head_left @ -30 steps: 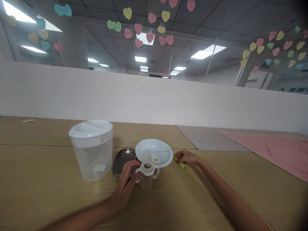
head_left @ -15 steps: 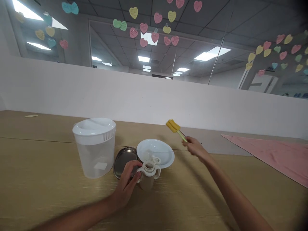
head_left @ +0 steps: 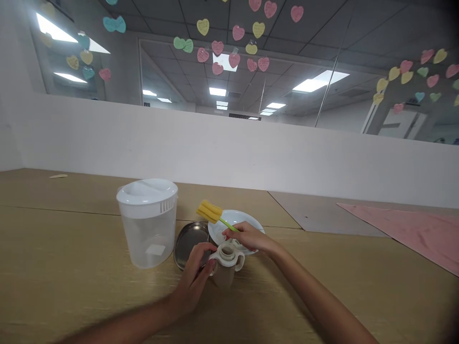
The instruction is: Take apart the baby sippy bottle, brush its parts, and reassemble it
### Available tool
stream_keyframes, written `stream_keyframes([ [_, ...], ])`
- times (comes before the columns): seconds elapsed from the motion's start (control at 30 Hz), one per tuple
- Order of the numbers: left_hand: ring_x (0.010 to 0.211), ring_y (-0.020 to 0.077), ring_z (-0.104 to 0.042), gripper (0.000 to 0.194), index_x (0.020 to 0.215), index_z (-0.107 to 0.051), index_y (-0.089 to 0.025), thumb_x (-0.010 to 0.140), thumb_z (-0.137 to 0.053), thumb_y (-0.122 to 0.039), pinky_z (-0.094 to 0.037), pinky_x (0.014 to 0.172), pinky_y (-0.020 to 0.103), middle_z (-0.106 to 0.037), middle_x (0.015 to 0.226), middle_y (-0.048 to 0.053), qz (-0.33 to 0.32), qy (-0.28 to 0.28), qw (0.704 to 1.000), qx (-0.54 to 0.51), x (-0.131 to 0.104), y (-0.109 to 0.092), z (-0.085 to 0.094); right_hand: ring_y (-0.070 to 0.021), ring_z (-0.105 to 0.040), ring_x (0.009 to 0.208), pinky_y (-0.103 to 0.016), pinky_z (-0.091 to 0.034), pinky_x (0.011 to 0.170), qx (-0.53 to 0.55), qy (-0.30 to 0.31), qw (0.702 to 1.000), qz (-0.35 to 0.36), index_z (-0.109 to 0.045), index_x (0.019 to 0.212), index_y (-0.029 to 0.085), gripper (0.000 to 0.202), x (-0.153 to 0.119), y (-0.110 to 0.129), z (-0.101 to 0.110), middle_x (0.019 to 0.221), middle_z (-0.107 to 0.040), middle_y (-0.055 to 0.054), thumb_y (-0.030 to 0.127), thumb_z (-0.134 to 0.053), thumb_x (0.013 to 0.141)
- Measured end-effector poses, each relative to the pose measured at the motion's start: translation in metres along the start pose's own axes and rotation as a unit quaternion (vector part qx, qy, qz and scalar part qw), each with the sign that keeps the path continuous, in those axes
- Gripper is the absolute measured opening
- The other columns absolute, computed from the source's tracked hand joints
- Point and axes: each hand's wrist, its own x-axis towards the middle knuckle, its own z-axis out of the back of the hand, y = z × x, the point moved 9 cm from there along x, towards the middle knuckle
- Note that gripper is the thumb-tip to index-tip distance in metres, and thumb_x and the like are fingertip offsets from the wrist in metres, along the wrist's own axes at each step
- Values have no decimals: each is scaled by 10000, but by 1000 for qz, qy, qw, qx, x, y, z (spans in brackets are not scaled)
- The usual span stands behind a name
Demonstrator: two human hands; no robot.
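An uncapped baby bottle (head_left: 225,274) with two white side handles stands upright on the table. My left hand (head_left: 191,277) is closed around its left handle. Above the white bowl (head_left: 247,217), my right hand (head_left: 247,236) grips the green handle of a bottle brush (head_left: 211,211). The brush's yellow sponge head points up and to the left, apart from the bottle. Behind my left hand lies an oval metal tray (head_left: 190,239), partly covered by the hand. A small pale part in the bowl is mostly hidden by my right hand.
On the left stands a translucent bucket (head_left: 148,234) with a white lid. A pink cloth (head_left: 409,229) lies at the right. The white wall (head_left: 229,153) rises behind the table, with glass and heart-shaped notes above it.
My right hand has swung left with the bottle brush, from right of the bowl to over it, near the bottle. My left hand keeps its hold. The whole view has shifted slightly.
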Motion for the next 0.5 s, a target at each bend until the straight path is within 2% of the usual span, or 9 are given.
stream_keyframes([
  [0.17, 949, 216, -510, 234, 1045, -512, -229, 893, -439, -391, -455, 781, 317, -516, 1061, 74, -18, 8, 999, 26, 0, 0, -1, -48, -197, 335, -173, -133, 320, 115, -15, 993, -8, -652, 861, 141, 349, -9, 4, 1, 391, -272, 90, 470, -557, 796],
  [0.37, 1009, 223, -497, 119, 893, -530, -216, 844, -551, -322, -440, 856, 348, -504, 1055, 73, -75, -26, 995, 67, 2, -6, 2, -52, -224, 356, -175, -127, 343, 254, -90, 963, 8, -644, 969, 135, 393, -17, 14, 27, 402, -278, 91, 476, -577, 786],
  [0.43, 998, 217, -505, 110, 870, -524, -213, 837, -565, -310, -434, 875, 356, -506, 1047, 68, -77, -32, 994, 74, 1, -6, 2, -50, -224, 363, -179, -132, 345, 302, -103, 947, 39, -634, 1028, 141, 406, -22, 21, 37, 435, -350, 74, 468, -569, 796],
  [0.5, 999, 213, -505, 102, 872, -520, -212, 839, -563, -298, -432, 885, 356, -504, 1054, 69, -82, -34, 993, 80, 0, -6, 1, -41, -222, 370, -187, -133, 344, 331, -107, 934, 75, -623, 1072, 151, 392, -30, 32, 46, 561, -510, 26, 435, -562, 809],
])
